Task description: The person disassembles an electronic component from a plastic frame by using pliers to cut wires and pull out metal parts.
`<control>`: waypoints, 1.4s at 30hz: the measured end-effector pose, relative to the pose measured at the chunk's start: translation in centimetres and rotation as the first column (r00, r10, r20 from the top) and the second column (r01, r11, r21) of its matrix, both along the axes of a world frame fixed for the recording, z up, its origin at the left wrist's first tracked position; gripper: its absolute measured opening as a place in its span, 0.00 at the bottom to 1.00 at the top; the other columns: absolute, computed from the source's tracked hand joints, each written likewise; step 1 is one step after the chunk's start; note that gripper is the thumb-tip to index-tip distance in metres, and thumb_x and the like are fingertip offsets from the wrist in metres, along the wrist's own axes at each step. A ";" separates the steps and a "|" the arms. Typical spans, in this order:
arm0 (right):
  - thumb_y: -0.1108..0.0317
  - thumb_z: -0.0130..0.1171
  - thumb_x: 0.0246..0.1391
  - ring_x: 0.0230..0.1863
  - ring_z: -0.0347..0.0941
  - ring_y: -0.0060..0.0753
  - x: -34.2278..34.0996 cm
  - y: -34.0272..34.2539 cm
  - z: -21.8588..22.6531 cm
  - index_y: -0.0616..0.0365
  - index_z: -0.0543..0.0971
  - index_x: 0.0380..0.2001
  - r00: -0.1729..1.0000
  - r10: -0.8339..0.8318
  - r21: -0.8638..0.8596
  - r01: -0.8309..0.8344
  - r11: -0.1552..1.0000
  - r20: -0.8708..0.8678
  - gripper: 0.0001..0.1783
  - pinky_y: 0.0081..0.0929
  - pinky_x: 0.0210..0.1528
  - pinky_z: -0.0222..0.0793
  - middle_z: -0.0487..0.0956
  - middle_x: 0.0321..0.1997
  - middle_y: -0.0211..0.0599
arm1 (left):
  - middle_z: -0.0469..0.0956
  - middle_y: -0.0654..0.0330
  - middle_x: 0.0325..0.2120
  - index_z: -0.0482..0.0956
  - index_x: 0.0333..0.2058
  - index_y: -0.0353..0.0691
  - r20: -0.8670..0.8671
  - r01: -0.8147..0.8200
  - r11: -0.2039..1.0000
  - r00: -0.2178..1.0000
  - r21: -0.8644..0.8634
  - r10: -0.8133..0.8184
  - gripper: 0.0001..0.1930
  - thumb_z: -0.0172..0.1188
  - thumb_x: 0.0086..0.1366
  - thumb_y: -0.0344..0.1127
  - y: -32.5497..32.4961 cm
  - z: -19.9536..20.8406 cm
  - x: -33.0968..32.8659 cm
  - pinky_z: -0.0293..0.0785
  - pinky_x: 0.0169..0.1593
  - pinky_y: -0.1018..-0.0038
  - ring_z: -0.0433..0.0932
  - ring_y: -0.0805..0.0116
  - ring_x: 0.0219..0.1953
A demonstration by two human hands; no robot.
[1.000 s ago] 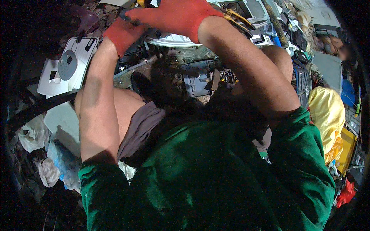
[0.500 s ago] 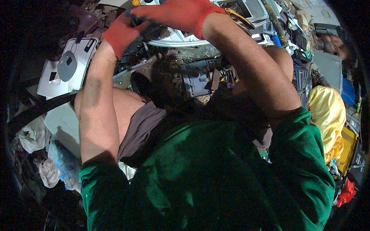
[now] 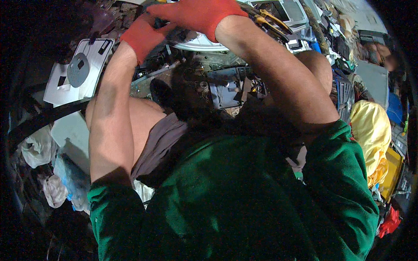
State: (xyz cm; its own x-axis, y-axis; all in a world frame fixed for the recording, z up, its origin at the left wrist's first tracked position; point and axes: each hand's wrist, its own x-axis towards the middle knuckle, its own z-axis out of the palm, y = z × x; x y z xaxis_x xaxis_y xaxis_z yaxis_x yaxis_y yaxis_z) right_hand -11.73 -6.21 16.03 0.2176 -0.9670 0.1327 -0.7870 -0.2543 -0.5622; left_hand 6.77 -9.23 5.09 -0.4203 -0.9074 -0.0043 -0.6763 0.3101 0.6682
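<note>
Both of my hands wear red gloves with dark fingertips and meet at the top edge of the head view. My left hand (image 3: 141, 38) is bent inward with its fingers curled. Reaching across from the right, my right hand (image 3: 200, 16) has its fingers pressed together against the left one's fingers. Whatever lies between them is hidden by the gloves and the picture's edge. Under the right hand shows a white curved plastic casing (image 3: 204, 45). To its right lies a tool with yellow-and-black handles (image 3: 272, 21). Nearer my body, a grey metal housing (image 3: 224, 91) sits between my legs among small scraps.
A white panel with a grey oval piece (image 3: 78, 69) leans at the left. Plastic bags (image 3: 39, 150) lie below it. On the right are a dark blue crate (image 3: 342, 93), a grey panel (image 3: 372, 82) and a yellow cloth bundle (image 3: 370, 130). A blurred person (image 3: 379, 52) shows beyond.
Both hands stay together at the top edge. My right hand has shifted slightly left and up, and the left a little right. The view has moved slightly, showing more of the yellow-handled tool.
</note>
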 end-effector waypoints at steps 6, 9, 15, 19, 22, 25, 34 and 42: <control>0.42 0.59 0.53 0.58 0.70 0.63 -0.5 -0.2 -0.1 0.66 0.75 0.50 0.996 0.089 0.029 -0.089 0.996 0.015 0.36 0.47 0.61 0.65 0.75 0.53 0.65 | 0.81 0.51 0.50 0.76 0.53 0.38 -0.138 0.056 0.996 0.988 -0.067 -0.065 0.20 0.65 0.65 0.38 -1.4 -3.3 1.5 0.72 0.58 0.66 0.78 0.60 0.55; 0.42 0.58 0.55 0.57 0.72 0.58 -1.5 0.7 2.1 0.64 0.74 0.53 0.988 0.154 0.100 -0.155 0.983 0.019 0.36 0.47 0.60 0.66 0.76 0.53 0.62 | 0.83 0.51 0.46 0.77 0.54 0.39 -0.189 0.048 0.995 0.980 -0.092 -0.065 0.20 0.64 0.66 0.41 1.5 1.5 -1.1 0.74 0.55 0.66 0.81 0.60 0.50; 0.56 0.61 0.59 0.48 0.76 0.42 -6.3 0.4 5.9 0.62 0.73 0.54 0.931 0.291 0.503 -0.363 0.784 0.218 0.25 0.38 0.49 0.72 0.78 0.47 0.49 | 0.82 0.47 0.45 0.73 0.57 0.42 -0.144 0.072 0.994 0.986 -0.080 -0.083 0.22 0.58 0.68 0.44 4.2 4.2 -3.8 0.74 0.55 0.62 0.80 0.48 0.50; 0.66 0.61 0.63 0.44 0.70 0.17 -11.0 0.6 1.3 0.55 0.67 0.65 0.820 0.212 0.482 -0.499 0.720 0.531 0.29 0.21 0.44 0.70 0.78 0.47 0.26 | 0.80 0.42 0.46 0.74 0.57 0.40 -0.097 0.163 0.978 0.980 -0.129 -0.176 0.24 0.58 0.69 0.47 3.6 3.2 -5.2 0.73 0.56 0.58 0.78 0.42 0.51; 0.65 0.64 0.60 0.50 0.75 0.23 -11.1 0.6 1.6 0.54 0.69 0.64 0.770 0.319 0.466 -0.603 0.648 0.553 0.30 0.25 0.52 0.74 0.81 0.52 0.32 | 0.80 0.41 0.46 0.74 0.57 0.40 -0.097 0.180 0.973 0.976 -0.143 -0.195 0.24 0.56 0.69 0.48 3.9 2.9 -5.7 0.73 0.56 0.55 0.78 0.40 0.50; 0.68 0.70 0.51 0.54 0.77 0.48 -10.6 2.3 1.6 0.47 0.69 0.64 0.830 0.516 -0.005 -0.528 0.849 -0.212 0.36 0.39 0.58 0.74 0.75 0.59 0.48 | 0.80 0.39 0.42 0.76 0.53 0.38 -0.061 0.233 0.972 0.971 -0.009 -0.233 0.20 0.53 0.69 0.45 4.0 5.2 -6.3 0.73 0.55 0.52 0.78 0.38 0.49; 0.50 0.61 0.54 0.66 0.61 0.64 -11.5 6.2 -2.6 0.28 0.77 0.55 0.647 0.177 -0.293 -0.550 0.782 -0.742 0.24 0.69 0.66 0.54 0.67 0.66 0.37 | 0.80 0.41 0.46 0.67 0.61 0.47 -0.112 0.243 0.970 0.963 -0.018 -0.244 0.24 0.52 0.66 0.39 3.0 2.3 -7.9 0.74 0.56 0.53 0.78 0.40 0.51; 0.61 0.55 0.52 0.61 0.67 0.58 -12.7 4.4 -4.2 0.33 0.77 0.51 0.600 0.273 -0.263 -0.653 0.710 -0.752 0.21 0.59 0.59 0.64 0.68 0.64 0.38 | 0.79 0.44 0.51 0.68 0.61 0.46 -0.151 0.293 0.952 0.949 0.090 -0.278 0.23 0.53 0.69 0.38 2.2 1.7 -9.4 0.72 0.58 0.57 0.76 0.43 0.54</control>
State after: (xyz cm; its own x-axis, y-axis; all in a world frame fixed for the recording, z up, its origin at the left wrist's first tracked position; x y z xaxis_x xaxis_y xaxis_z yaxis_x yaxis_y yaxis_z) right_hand -24.42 -1.83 11.84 0.8231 -0.5414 0.1711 -0.5663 -0.7601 0.3188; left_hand -2.67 -7.02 6.78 -0.6653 -0.7463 -0.0222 -0.4714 0.3968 0.7877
